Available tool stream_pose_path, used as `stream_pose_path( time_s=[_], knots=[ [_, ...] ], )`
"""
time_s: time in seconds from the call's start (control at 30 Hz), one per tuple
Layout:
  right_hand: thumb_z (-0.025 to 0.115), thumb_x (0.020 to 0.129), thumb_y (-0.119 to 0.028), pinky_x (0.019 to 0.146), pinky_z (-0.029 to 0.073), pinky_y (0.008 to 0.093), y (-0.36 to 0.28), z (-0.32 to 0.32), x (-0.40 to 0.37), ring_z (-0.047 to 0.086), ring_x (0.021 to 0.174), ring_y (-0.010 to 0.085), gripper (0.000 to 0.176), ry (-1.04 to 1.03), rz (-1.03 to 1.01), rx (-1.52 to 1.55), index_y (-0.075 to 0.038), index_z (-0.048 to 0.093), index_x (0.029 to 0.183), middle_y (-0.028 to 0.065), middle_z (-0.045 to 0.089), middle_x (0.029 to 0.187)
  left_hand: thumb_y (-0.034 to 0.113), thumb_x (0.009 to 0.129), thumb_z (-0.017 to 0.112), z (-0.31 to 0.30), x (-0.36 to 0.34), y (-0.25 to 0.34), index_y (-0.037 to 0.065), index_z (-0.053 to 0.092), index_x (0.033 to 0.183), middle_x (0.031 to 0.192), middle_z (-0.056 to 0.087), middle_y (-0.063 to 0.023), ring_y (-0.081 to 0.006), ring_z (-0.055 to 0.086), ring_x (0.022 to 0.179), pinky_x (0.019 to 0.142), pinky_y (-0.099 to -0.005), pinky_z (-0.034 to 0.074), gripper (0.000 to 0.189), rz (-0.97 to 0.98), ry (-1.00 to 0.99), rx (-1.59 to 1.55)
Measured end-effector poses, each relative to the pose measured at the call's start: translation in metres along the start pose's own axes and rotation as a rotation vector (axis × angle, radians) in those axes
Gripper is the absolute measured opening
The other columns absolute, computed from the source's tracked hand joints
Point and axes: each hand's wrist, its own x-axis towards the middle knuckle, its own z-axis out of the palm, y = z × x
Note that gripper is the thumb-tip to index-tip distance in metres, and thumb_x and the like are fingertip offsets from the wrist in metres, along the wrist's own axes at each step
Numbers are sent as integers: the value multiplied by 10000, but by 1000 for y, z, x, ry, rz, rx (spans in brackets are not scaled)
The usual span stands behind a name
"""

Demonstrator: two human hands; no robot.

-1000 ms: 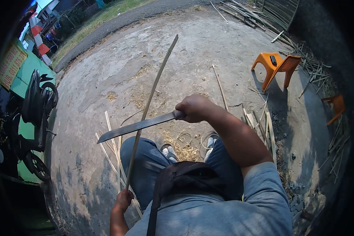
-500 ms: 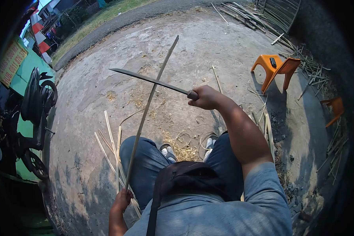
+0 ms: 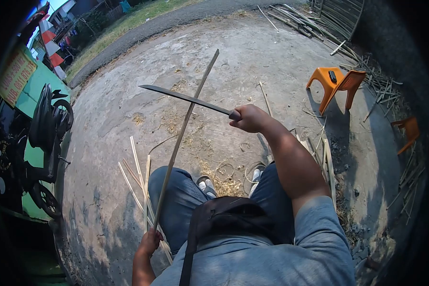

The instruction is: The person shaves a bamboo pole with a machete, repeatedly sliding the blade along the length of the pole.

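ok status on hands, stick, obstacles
Right hand gripping knife, left hand gripping long stick. Knife crosses stick in view, contact unclear. Orange chair off right, apart from both.

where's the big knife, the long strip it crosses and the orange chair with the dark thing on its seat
Big knife (image 3: 178, 97): head view, on the blade.
Long strip (image 3: 180, 139): head view, about midway along its length.
Orange chair (image 3: 352, 79): head view, on the backrest.

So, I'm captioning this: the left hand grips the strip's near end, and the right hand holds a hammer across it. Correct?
Not quite: in the head view, the right hand holds a knife, not a hammer, across the strip. The left hand does grip its near end.
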Motion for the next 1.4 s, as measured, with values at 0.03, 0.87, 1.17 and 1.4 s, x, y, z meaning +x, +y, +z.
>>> stream_pose_path(
  time_s=[0.03,0.87,1.17,1.4],
  knots=[
    [758,905,-347,888,558,440,3,-1,0,718,1026,328,299,8,26,36,-138,754,1119,139,761,1070,808,993,285,-2,0,-1,46,657,822,570,432,19,-120,389,505,510,-312,302,865,0,-11,4],
    [752,904,-358,900,561,437,-5,-7,-13,715,1019,325,302,-30,11,-41,-166,758,1138,128,761,1076,730,1047,281,1,7,-18,35,661,843,572,452,27,-104,419,506,499,-301,329,818,241,100,116],
    [753,857,-350,818,565,472,-42,8,-24,717,932,347,270,-116,-233,-153,-137,764,1022,135,751,954,804,996,313,-4,3,-12,54,642,828,558,435,23,-119,409,473,465,-307,319,837,130,34,63],
    [741,922,-367,884,564,439,-6,3,-1,713,1021,322,270,-21,-2,-80,-193,760,1127,113,760,1058,784,1004,335,-5,6,-13,56,640,847,579,456,12,-116,431,507,493,-305,335,805,83,14,7]
  ],
)
